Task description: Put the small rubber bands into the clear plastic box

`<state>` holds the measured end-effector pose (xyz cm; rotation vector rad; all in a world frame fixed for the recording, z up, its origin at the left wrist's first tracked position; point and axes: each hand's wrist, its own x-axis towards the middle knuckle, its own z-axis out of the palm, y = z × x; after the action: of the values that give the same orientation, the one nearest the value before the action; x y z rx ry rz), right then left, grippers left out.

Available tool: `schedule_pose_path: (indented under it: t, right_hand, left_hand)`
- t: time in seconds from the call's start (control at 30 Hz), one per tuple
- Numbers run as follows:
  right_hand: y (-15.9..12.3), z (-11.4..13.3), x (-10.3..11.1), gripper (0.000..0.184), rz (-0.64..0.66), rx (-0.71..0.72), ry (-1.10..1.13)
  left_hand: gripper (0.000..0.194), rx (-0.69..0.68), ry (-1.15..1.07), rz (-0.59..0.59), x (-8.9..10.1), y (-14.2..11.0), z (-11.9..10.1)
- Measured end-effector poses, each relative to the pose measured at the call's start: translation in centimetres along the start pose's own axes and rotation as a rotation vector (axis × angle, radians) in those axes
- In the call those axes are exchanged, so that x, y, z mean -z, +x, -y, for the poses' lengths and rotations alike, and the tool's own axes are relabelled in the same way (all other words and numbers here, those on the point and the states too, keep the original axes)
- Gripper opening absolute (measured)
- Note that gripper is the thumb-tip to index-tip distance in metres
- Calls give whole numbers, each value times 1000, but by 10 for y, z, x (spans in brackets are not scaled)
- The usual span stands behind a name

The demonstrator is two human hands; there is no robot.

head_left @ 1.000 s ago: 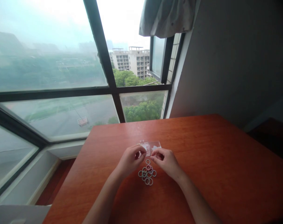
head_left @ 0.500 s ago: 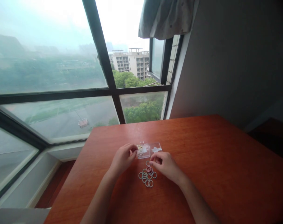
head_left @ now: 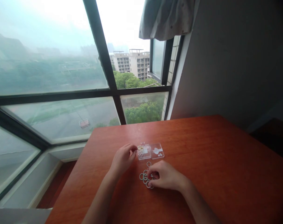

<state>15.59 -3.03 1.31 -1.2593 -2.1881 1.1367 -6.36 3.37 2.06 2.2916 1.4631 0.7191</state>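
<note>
A small clear plastic box point(head_left: 150, 151) lies open on the reddish wooden table point(head_left: 202, 155), its lid flat to the right, with a few rings inside its left half. My left hand point(head_left: 123, 158) rests at the box's left edge, fingers curled and pinched together near the rings in it. A cluster of several small pale rings point(head_left: 145, 176) lies just in front of the box. My right hand point(head_left: 164, 179) lies over the right part of that cluster, fingers curled down onto the rings.
A large window point(head_left: 62, 77) with dark frames runs along the table's far and left side, with a ledge below. A grey wall point(head_left: 237, 62) stands at the right. A grey curtain point(head_left: 164, 18) hangs above.
My right hand has drawn back from the box to the ring cluster and closed over it. My left hand has shifted slightly left to the box's edge. The box now lies fully open.
</note>
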Motion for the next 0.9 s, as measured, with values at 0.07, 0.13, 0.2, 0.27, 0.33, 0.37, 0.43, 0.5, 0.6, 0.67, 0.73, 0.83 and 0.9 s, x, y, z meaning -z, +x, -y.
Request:
schedule_pose_path:
  t: [0.07,0.13,0.2,0.27,0.33,0.37,0.43,0.5,0.6,0.67,0.73,0.83,0.9]
  right_hand:
    - [-1,1,0,17,19,-1,-26]
    - [-1,1,-1,18,18,1,-54]
    - [-2,2,-2,17,4,16,-69]
    - [-2,2,-2,15,-12,39,-74]
    - [-3,2,-3,11,-27,59,-73]
    - [-3,2,-3,9,-26,67,-65]
    - [-2,2,-3,7,-9,76,-12]
    - [0,1,-4,6,-31,69,54]
    - [4,-2,-4,1,-211,30,90]
    - [7,-3,-2,3,-315,5,101]
    - [8,-4,-1,4,-354,-6,111]
    - [9,-5,1,5,-379,-4,84]
    - [9,-5,1,5,-381,0,61]
  left_hand:
    - [15,-1,0,8,0,0,-1]
    - [16,-8,0,12,0,0,-2]
    - [16,-17,2,15,0,-1,-4]
    - [16,-28,2,16,1,-1,-6]
    - [16,-37,0,15,1,-1,-8]
    - [15,-41,-1,13,1,-1,-9]
    - [14,-44,-1,11,1,-1,-10]
    - [14,-43,0,11,1,-1,-11]
    - [14,-45,-3,20,0,-2,-11]
    - [14,-49,-5,28,0,-2,-11]
    - [14,-49,-5,32,0,-2,-11]
    - [14,-53,-5,38,-1,-2,-11]
    - [14,-55,-11,43,-1,-2,-11]
